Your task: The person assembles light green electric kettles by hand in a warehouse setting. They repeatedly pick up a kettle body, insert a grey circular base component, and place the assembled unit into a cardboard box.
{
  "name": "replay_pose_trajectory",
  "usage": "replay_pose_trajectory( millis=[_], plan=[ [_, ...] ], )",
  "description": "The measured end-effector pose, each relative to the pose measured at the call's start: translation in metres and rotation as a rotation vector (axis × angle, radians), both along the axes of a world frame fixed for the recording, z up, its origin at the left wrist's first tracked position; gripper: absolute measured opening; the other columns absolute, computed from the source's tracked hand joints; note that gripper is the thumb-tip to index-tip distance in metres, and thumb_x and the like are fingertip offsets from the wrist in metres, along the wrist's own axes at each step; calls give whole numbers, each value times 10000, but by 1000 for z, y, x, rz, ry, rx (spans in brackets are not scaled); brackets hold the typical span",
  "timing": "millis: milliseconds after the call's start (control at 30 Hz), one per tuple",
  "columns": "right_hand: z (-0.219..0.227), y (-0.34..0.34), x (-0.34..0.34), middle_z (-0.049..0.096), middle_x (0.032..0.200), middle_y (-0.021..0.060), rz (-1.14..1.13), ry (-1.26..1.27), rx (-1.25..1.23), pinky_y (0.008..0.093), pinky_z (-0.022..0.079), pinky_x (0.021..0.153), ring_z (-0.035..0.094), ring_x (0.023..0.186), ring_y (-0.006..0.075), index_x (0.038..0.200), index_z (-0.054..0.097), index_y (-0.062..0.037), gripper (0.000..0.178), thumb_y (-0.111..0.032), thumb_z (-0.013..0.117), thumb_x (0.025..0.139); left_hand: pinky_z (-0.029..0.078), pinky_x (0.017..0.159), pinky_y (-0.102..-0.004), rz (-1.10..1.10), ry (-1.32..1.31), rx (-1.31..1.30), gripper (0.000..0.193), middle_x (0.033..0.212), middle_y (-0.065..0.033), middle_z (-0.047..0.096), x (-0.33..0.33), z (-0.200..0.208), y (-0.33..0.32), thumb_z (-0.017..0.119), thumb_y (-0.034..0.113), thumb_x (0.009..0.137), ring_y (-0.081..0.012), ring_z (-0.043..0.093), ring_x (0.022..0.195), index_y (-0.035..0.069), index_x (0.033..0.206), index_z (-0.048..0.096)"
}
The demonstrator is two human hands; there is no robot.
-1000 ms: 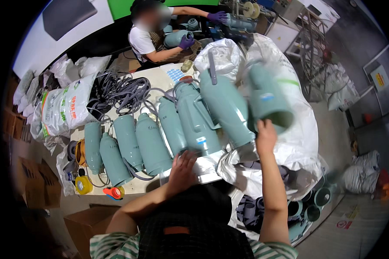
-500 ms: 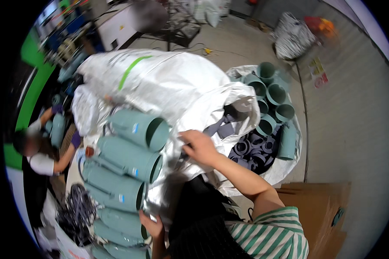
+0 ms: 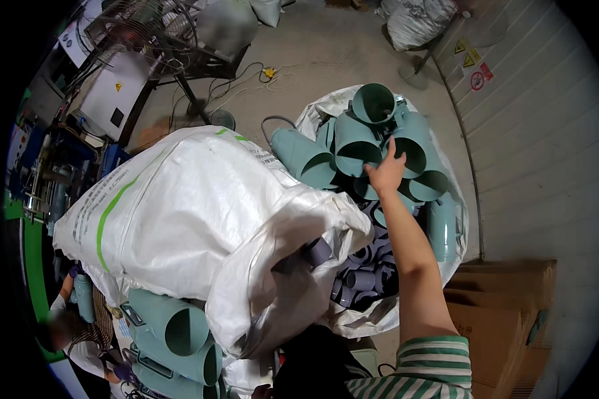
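My right hand (image 3: 386, 171) reaches out over grey-green plastic cylinders with open round mouths. Its fingers are spread, and the fingertips are at the rim of one cylinder (image 3: 411, 149); whether they touch it I cannot tell. Another cylinder (image 3: 356, 143) lies just left of the hand. These cylinders lie heaped in an open white woven sack (image 3: 456, 266), above a pile of dark purple-grey ring-shaped parts (image 3: 363, 279). Only a sliver of my left hand (image 3: 263, 391) shows at the bottom edge, its fingers hidden.
A large full white sack (image 3: 173, 206) lies to the left, its mouth holding purple-grey parts. More cylinders (image 3: 186, 331) line up at lower left, near a co-worker (image 3: 86, 332) with gloved hands. Flattened cardboard (image 3: 492, 332) leans by the right wall. Cables and a fan stand farther off.
My right hand has gone from the white sack's mouth across to the cylinders on the right. The left hand has left the row of cylinders and dropped to the bottom edge. The view has shifted right.
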State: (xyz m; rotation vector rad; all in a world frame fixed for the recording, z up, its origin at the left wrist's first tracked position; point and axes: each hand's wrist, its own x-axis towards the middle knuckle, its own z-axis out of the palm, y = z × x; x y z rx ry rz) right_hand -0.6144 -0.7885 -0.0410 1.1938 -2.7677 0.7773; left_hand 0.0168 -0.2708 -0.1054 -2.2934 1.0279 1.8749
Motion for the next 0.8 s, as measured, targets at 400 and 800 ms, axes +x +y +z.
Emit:
replay_pose_trajectory(
  millis=[400,800],
  plan=[
    [-92,-58,-87,734,905,182,193,271,499,484,581,709,728,839,379,1054,644,-58,197,-147,494,963,526,923,-378,211,-20,7,350,1087,-185,732,-67,37,-14,667,272,974,-278,668,987,-22,1162,701],
    [39,140,-82,664,773,215,207,350,-12,528,475,631,644,719,428,982,708,-59,262,-313,652,958,587,792,-390,97,26,-16,399,965,-150,752,-74,-40,9,693,354,910,-238,725,896,-3,1085,719]
  ],
)
